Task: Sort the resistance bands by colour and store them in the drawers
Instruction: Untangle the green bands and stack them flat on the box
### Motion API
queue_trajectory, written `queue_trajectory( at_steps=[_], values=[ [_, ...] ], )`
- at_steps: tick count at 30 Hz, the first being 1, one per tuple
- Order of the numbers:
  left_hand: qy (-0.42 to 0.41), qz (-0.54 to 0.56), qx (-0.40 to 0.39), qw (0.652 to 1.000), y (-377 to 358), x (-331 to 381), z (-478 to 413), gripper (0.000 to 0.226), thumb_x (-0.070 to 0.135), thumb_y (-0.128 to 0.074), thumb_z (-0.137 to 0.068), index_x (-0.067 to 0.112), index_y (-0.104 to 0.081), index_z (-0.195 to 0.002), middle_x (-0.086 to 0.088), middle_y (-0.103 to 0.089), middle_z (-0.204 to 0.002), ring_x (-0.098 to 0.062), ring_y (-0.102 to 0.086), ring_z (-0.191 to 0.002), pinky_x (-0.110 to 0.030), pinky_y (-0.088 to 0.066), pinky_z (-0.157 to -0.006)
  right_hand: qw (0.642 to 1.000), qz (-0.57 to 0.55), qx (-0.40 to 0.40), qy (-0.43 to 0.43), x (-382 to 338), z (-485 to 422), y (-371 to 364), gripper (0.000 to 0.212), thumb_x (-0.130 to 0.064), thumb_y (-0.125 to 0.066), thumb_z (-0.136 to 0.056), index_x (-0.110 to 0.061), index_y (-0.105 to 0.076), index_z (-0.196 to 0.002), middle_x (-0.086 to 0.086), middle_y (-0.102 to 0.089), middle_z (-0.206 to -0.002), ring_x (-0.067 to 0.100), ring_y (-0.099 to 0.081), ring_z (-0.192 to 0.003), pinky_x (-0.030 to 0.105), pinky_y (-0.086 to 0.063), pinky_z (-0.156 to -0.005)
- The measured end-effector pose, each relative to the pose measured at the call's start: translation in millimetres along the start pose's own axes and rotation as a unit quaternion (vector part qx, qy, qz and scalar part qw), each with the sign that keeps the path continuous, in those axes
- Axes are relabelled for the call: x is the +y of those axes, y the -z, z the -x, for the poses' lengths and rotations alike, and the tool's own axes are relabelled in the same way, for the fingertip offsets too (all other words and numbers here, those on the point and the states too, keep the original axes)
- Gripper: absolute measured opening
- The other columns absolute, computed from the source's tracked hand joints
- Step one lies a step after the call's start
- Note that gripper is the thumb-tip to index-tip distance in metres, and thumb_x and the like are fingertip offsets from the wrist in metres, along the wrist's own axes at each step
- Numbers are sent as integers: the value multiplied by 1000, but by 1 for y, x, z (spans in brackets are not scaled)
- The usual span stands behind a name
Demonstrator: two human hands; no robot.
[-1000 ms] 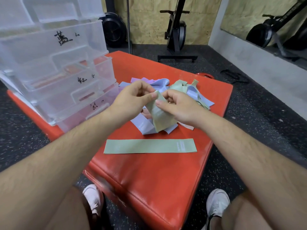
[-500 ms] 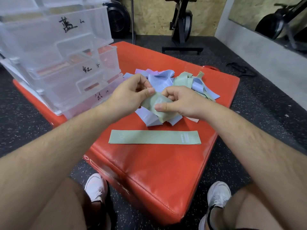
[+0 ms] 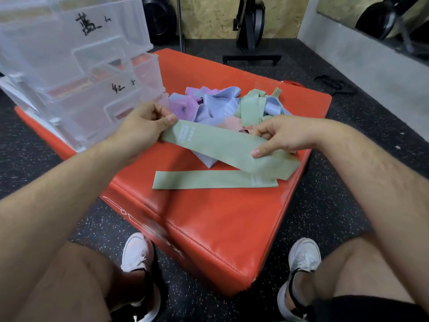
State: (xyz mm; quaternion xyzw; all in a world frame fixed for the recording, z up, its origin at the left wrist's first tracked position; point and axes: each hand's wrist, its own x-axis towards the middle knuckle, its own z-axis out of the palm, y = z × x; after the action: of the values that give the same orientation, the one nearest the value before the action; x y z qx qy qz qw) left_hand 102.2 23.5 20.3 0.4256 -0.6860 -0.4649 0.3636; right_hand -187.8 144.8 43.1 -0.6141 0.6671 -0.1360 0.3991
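Green band (image 3: 220,147) hangs between both hands over the middle of the pad (image 3: 209,228): left hand (image 3: 139,129) pinches its white-printed end, right hand (image 3: 283,133) pinches near the other. Flat band (image 3: 213,181) lies just nearer; pile (image 3: 220,105) behind. Drawers (image 3: 69,66) at left edge read 蓝, 红.
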Motion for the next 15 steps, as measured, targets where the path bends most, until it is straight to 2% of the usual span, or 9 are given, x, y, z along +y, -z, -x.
queue_trajectory(
  at_steps=[2, 4, 6, 7, 8, 11, 13, 15],
  values=[
    [13, -19, -8, 1000, 0, -9, 5, 17, 13, -61, -97, 19, -56, -82, -3, -53, -70, -3, -47, -50, -14, -43, -46, 1000, -8, -6, -14, 6, 6, 0, 25, -19, -81, -82, -9, -70, -102, 14, -75, -97, 18, -69, -82, 41, -53, -81],
    [24, -29, -16, 999, 2, -18, 9, 17, 13, -59, -98, 18, -57, -82, -5, -54, -71, -3, -48, -50, -14, -44, -45, 999, -36, -24, -29, 14, 12, -1, 28, -14, -79, -84, -4, -67, -108, 8, -77, -100, 8, -68, -86, 34, -54, -86],
    [36, -28, -23, 999, 3, -29, 13, 14, 14, -58, -98, 17, -60, -85, -6, -55, -74, -10, -50, -57, -16, -47, -47, 998, -40, -35, -37, 24, 15, -3, 20, -11, -76, -87, -7, -67, -105, -21, -75, -85, -15, -62, -78, 14, -50, -78],
    [39, -33, -26, 998, 4, -33, 15, 13, 15, -58, -98, 16, -60, -86, -6, -55, -75, -12, -51, -60, -16, -49, -48, 998, -34, -30, -40, 27, 17, -6, 18, -11, -75, -87, -12, -66, -102, -30, -69, -76, -17, -59, -73, 12, -46, -73],
    [43, -41, -27, 998, 4, -38, 17, 12, 14, -58, -98, 16, -60, -86, -7, -55, -76, -14, -51, -61, -17, -50, -49, 998, -35, -22, -43, 31, 18, -9, 20, -11, -76, -86, -16, -65, -101, -27, -68, -73, -12, -60, -71, 16, -45, -73],
    [51, -70, -22, 996, 4, -53, 19, 10, 11, -58, -98, 13, -61, -88, -7, -56, -77, -16, -52, -63, -16, -48, -46, 998, -22, 10, -53, 45, 18, -20, 33, -5, -76, -84, -24, -59, -106, 1, -64, -83, 15, -61, -75, 36, -49, -75],
    [63, -108, -20, 992, 7, -62, 19, 8, 14, -61, -96, 12, -62, -89, -5, -57, -76, -17, -52, -63, -19, -45, -48, 998, -20, 16, -54, 52, 19, -28, 28, -2, -67, -91, -24, -56, -104, 8, -59, -86, 15, -62, -67, 36, -57, -71],
    [75, -153, -25, 985, 11, -71, 16, 9, 20, -65, -94, 16, -64, -86, -3, -60, -74, -18, -52, -64, -26, -44, -56, 998, -8, 38, -50, 54, 20, -34, 15, -8, -58, -98, -23, -59, -101, 13, -59, -91, 11, -65, -62, 29, -60, -68]
  ],
)
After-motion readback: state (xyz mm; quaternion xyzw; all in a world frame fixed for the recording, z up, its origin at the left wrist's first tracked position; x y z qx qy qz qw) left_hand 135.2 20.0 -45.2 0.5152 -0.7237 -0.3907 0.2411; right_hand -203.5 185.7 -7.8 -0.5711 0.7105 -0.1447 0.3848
